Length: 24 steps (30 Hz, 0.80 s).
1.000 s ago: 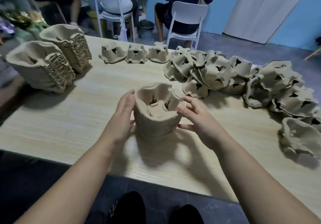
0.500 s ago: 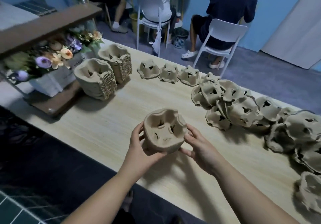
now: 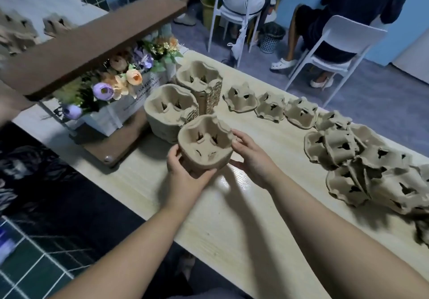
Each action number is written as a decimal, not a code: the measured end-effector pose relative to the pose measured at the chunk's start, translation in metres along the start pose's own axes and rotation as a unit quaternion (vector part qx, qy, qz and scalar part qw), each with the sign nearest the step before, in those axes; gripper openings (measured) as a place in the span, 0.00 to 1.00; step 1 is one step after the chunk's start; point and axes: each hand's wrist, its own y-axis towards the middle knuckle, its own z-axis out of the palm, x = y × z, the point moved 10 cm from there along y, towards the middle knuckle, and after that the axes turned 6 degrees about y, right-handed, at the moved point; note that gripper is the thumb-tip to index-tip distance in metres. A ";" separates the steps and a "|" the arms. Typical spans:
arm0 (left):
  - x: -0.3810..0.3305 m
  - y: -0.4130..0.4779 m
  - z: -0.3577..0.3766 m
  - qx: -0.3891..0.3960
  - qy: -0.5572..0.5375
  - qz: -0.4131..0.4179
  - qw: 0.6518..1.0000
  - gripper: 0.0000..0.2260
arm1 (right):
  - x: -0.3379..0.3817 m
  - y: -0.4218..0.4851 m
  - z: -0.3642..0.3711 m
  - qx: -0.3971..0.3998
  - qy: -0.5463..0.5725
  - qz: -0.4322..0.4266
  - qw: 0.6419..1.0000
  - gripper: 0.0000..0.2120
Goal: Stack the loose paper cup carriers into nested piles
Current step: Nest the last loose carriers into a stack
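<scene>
Two hands hold a nested pile of carriers (image 3: 205, 145) tilted above the pale wooden bench (image 3: 243, 217), its cup wells facing the camera. The left hand (image 3: 185, 171) cups the pile from below and from its left side, fingers wrapped under the bottom edge; the right hand (image 3: 251, 157) presses its fingertips against the pile's right rim. Whether the pile's far edge touches anything behind it is hard to say. Just beyond stand two finished stacks, the nearer stack (image 3: 170, 113) and the farther stack (image 3: 200, 85), close beside a white box of flowers (image 3: 120, 82). Three single carriers (image 3: 270, 104) lie in a row farther along the bench, and a loose heap of carriers (image 3: 362, 164) spreads to the right, well apart from the hands.
</scene>
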 end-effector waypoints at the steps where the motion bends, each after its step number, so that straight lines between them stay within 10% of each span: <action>1: 0.005 0.001 0.000 -0.010 0.006 -0.005 1.000 0.41 | -0.001 0.003 -0.001 -0.002 -0.002 0.006 1.000 0.14; 7: 0.015 -0.003 0.004 -0.023 0.067 -0.021 0.997 0.38 | -0.002 0.003 -0.027 -0.036 -0.059 0.017 0.997 0.12; 13: 0.011 0.000 0.002 -0.026 0.131 -0.023 0.991 0.39 | 0.004 0.004 -0.035 -0.048 -0.379 -0.029 0.924 0.17; 24: 0.016 0.001 0.008 -0.051 0.139 -0.024 0.989 0.36 | 0.012 0.018 -0.022 -0.032 -0.349 -0.062 0.934 0.25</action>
